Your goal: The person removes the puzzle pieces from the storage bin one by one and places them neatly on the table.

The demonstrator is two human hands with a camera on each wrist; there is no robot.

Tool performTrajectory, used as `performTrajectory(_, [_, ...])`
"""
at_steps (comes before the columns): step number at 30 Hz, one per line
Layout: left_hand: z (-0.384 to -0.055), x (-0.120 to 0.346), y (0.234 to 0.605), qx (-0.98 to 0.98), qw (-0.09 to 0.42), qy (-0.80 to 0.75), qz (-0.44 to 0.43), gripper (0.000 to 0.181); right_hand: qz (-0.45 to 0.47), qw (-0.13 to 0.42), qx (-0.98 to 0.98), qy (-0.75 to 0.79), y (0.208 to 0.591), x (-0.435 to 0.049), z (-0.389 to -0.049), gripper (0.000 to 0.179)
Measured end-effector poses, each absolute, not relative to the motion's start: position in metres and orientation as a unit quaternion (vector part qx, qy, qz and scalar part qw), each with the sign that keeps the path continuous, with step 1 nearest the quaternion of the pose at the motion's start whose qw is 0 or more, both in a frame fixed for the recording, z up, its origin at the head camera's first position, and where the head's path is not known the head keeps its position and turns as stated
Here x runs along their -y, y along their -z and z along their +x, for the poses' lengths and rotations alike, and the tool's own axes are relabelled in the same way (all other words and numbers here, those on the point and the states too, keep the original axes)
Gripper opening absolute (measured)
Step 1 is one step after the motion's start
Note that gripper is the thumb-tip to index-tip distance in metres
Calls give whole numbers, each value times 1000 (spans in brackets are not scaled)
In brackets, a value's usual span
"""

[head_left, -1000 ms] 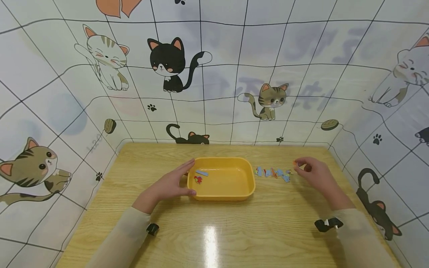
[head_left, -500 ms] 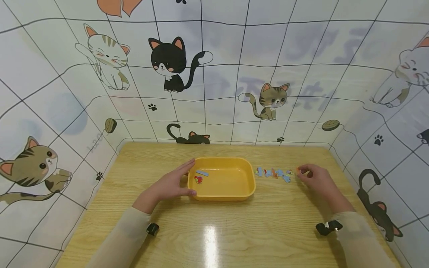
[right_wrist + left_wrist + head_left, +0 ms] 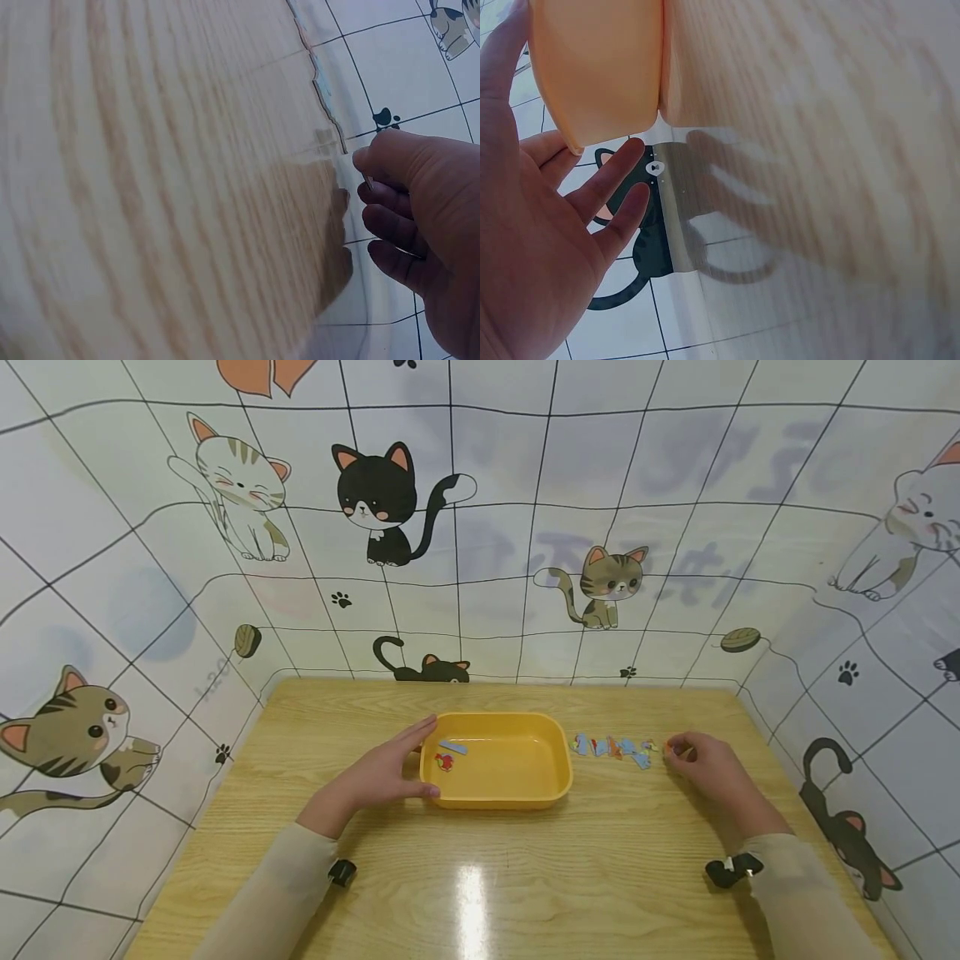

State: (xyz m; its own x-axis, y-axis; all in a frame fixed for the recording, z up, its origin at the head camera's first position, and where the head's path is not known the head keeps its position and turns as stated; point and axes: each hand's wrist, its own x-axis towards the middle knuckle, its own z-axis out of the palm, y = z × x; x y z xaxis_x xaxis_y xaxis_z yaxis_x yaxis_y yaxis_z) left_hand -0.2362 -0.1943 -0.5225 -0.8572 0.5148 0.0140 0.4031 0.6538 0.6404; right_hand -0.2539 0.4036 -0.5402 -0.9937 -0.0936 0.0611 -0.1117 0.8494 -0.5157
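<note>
A shallow yellow tray (image 3: 498, 764) stands mid-table with its left end in my left hand (image 3: 382, 770). Thumb and fingers span that end, the thumb at the near corner and fingertips at the far rim; the left wrist view shows two other fingers (image 3: 622, 225) off its wall. Inside lie a blue strip (image 3: 453, 747) and a red puzzle piece (image 3: 444, 763). My right hand (image 3: 708, 767) pinches a small flat orange puzzle piece (image 3: 668, 747) between thumb and index finger, largely hidden by the fingertips. Just left of it is a row of colourful puzzle pieces (image 3: 613, 747).
The wooden table (image 3: 525, 868) meets a cat-printed, grid-lined backdrop (image 3: 502, 602) at the back and both sides. The row of pieces begins beside the tray's right wall. Black wrist cameras show at both sleeves.
My right hand has drawn slightly right with the orange piece, away from the row, and settled lower. The left hand, tray and row look the same.
</note>
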Motion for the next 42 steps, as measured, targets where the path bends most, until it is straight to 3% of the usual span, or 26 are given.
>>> performTrajectory(25, [-237,194,524,-905,95,-331,249,118,42,-26,961,-273,540,-400,-258,31])
performTrajectory(42, [-237,194,525,-909,91,-324,247,119,51,-20,957,-286,543,-404,-258,35])
